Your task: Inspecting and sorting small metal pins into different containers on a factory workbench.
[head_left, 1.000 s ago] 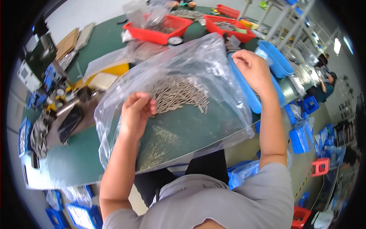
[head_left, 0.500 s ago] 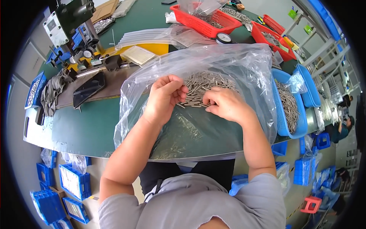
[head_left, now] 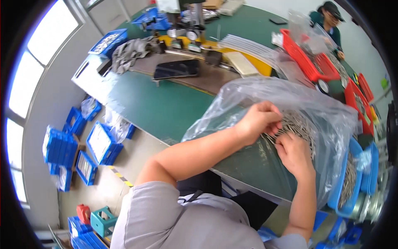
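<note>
A loose heap of small, thin grey metal pins lies on a large clear plastic bag spread over the green table. At the heap's left edge my left hand is raised a little, its fingers curled in toward the thumb. Whatever sits in that pinch is too small or hidden to make out. My right hand rests at the near side of the heap, knuckles up and fingers bent down onto the pins. Its fingertips are mostly hidden, so what they hold does not show.
Blue baskets with more metal pins stand at the right, red baskets at the back right. A black phone lies beside a grey cloth and dial gauges. Another person is at the far right.
My view has swung to the left, so the table and bag appear farther right and tilted. Both hands stay over the pins, closer together now, with the left still curled.
</note>
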A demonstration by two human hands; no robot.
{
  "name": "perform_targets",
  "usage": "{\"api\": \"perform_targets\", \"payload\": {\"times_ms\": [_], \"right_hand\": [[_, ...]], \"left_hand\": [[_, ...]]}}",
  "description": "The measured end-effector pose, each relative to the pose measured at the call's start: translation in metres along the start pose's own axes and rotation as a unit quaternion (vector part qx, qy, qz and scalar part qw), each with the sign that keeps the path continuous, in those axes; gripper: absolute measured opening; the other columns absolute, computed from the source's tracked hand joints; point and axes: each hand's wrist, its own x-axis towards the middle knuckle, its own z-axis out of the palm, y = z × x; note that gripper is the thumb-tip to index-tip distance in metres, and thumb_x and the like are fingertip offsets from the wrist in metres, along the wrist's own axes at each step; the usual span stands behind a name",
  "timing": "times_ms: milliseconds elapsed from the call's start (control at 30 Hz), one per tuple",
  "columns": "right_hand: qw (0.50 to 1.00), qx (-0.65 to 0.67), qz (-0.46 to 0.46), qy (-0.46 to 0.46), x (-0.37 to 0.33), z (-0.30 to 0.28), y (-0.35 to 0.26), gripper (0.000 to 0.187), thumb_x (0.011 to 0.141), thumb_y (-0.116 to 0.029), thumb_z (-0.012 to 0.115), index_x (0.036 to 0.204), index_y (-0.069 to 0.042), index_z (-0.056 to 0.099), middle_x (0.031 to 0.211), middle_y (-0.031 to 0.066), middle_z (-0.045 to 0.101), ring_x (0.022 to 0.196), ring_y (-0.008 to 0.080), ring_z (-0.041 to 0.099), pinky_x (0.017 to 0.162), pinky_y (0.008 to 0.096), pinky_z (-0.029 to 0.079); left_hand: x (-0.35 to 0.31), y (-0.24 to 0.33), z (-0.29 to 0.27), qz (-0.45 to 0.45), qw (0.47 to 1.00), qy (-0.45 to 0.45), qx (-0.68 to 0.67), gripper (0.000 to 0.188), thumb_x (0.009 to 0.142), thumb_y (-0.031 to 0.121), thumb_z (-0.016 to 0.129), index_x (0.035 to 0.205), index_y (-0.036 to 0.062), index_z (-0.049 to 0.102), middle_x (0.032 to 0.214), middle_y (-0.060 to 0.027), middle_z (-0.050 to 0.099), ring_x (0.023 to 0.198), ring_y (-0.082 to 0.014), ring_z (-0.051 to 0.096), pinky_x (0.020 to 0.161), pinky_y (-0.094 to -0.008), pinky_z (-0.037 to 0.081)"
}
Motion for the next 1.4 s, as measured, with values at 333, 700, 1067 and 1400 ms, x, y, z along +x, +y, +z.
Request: {"api": "perform_targets", "payload": {"times_ms": [333,700,1067,1400], "right_hand": [[0.863,0.44,0.175,0.173,0.005,-0.007,-0.005,0.002,0.086,-0.003,0.057,0.087,-0.004,0.055,0.075,-0.0013,0.056,0.063,0.0057,0.053,0.057,0.0199,0.042],[0.834,0.479,0.177,0.208,0.004,-0.004,0.005,0.003,0.088,-0.007,0.057,0.088,-0.005,0.055,0.076,-0.0004,0.058,0.063,0.0045,0.053,0.055,0.0173,0.039],[0.835,0.491,0.169,0.184,0.004,-0.005,0.002,0.004,0.086,-0.004,0.058,0.09,-0.003,0.056,0.08,0.0008,0.06,0.067,0.0049,0.054,0.061,0.0183,0.042],[0.821,0.531,0.15,0.149,0.007,0.001,0.003,0.004,0.082,-0.002,0.063,0.081,-0.003,0.06,0.074,-0.0012,0.059,0.066,0.0041,0.052,0.059,0.0176,0.04]], "left_hand": [[-0.006,-0.003,0.003,-0.024,0.998,-0.05,0.026,0.009,0.085,0.007,0.058,0.089,0.004,0.051,0.071,-0.0063,0.059,0.059,-0.0133,0.058,0.053,-0.0245,0.047],[-0.005,-0.002,0.008,-0.028,0.994,-0.102,-0.014,0.009,0.086,0.008,0.057,0.09,0.0036,0.051,0.077,-0.0076,0.061,0.063,-0.0139,0.058,0.06,-0.0255,0.048],[-0.008,-0.001,0.002,-0.027,0.993,-0.108,-0.033,0.007,0.089,0.009,0.056,0.091,0.0045,0.052,0.079,-0.0082,0.062,0.067,-0.0143,0.059,0.063,-0.026,0.05],[-0.008,-0.001,0.005,-0.02,0.99,-0.14,-0.006,0.009,0.088,0.007,0.058,0.09,0.0026,0.05,0.079,-0.0093,0.061,0.065,-0.0148,0.06,0.061,-0.0258,0.05]]}}
